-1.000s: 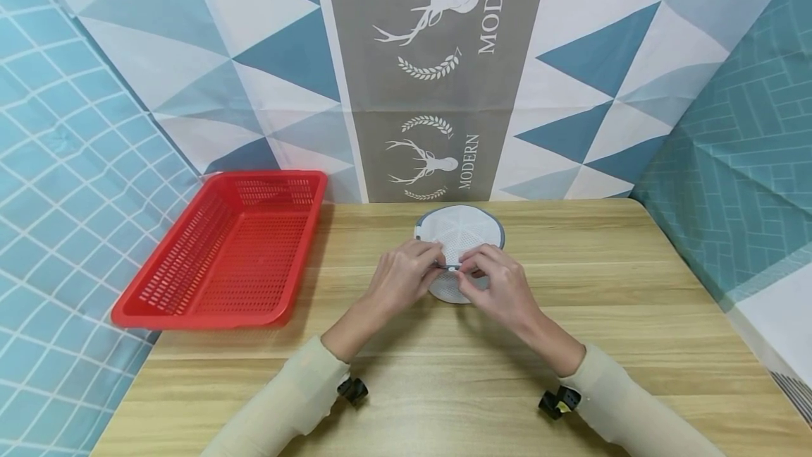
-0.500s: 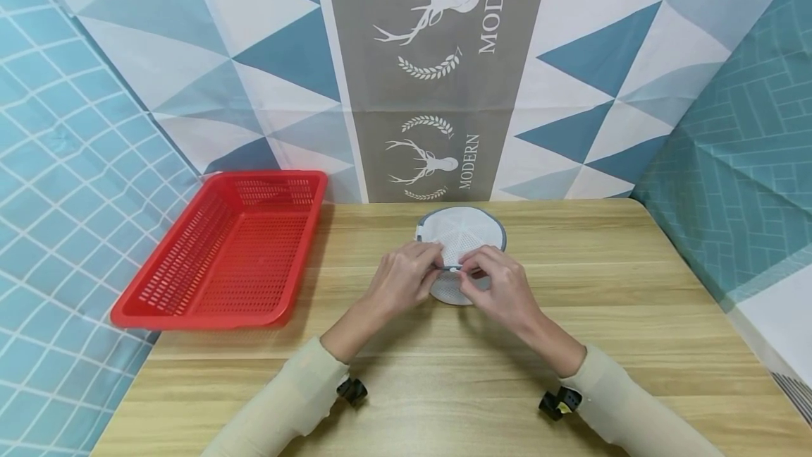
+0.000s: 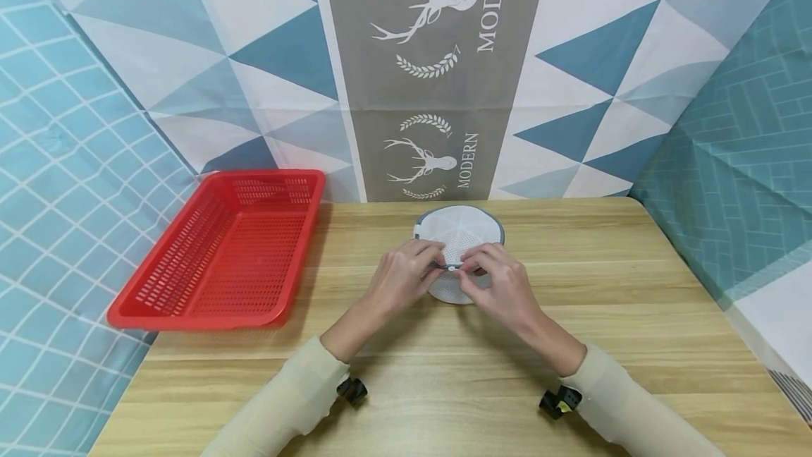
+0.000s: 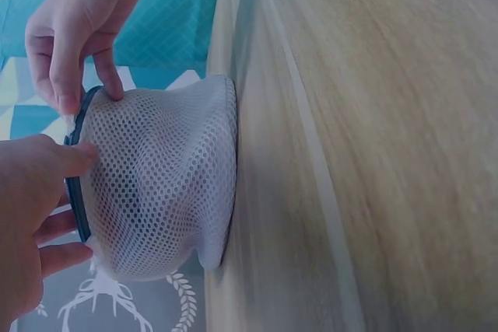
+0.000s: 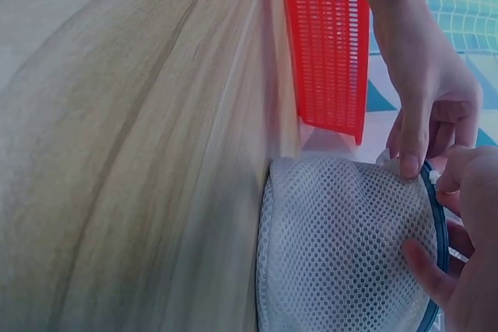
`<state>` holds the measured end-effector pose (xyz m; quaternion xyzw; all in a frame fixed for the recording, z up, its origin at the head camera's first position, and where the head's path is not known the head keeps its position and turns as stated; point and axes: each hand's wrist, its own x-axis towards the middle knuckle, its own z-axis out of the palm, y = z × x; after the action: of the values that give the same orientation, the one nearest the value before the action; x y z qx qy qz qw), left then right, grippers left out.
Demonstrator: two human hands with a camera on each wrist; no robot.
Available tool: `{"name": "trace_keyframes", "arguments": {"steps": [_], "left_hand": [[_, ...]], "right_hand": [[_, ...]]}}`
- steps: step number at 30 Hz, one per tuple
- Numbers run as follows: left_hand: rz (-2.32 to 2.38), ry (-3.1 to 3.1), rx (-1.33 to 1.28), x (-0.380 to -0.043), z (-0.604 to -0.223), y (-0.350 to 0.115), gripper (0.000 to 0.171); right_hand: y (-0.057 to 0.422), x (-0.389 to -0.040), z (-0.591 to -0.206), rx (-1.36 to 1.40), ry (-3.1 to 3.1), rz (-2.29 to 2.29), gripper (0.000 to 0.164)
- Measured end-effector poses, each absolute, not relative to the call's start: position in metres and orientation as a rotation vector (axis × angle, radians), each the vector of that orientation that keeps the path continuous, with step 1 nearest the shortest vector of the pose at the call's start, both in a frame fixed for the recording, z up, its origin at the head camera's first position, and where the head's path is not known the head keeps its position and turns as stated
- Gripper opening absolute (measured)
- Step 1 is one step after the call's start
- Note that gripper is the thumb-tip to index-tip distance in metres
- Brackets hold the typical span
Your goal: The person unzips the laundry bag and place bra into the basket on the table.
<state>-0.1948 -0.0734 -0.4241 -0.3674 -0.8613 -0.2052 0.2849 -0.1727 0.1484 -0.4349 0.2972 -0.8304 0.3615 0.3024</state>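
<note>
A white mesh laundry bag (image 3: pixel 458 231) with a dark zipper edge stands on the table in front of me. My left hand (image 3: pixel 406 270) pinches the zippered rim from the left. From the other side my right hand (image 3: pixel 497 279) pinches the same rim, thumb and fingertips close by the small white zipper pull (image 5: pixel 434 178). In the left wrist view the mesh side wall (image 4: pixel 156 176) bulges between rim and table, and the dark zipper tape (image 4: pixel 76 184) runs under the fingers. Part of the zipper is hidden behind the fingertips.
A red perforated plastic basket (image 3: pixel 247 266) stands at the left of the wooden table (image 3: pixel 444 386), partly over its edge. Patterned sheets (image 3: pixel 431 90) hang behind and at both sides. Each sleeve carries a small black camera (image 3: pixel 352 391) near the wrist.
</note>
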Motion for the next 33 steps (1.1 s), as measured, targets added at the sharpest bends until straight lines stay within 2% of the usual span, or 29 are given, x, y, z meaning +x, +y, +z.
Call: {"name": "trace_keyframes", "arguments": {"steps": [12,22,33], "left_hand": [[-0.543,-2.347,-1.006,-0.1927,-0.4252,-0.0743,0.017],[-0.558,-2.307,-0.996,-0.196,-0.4225,-0.0731,0.022],[-0.551,-2.346,-0.995,-0.1948,-0.4229,-0.0734,0.015]], "right_hand": [[0.1502,-0.174,-0.4365,0.798,-2.202,0.976,0.013],[0.1472,-0.1737,-0.4347,0.781,-2.21,0.97,0.013],[0.1463,-0.1732,-0.4358,0.795,-2.206,0.942,0.012]]}}
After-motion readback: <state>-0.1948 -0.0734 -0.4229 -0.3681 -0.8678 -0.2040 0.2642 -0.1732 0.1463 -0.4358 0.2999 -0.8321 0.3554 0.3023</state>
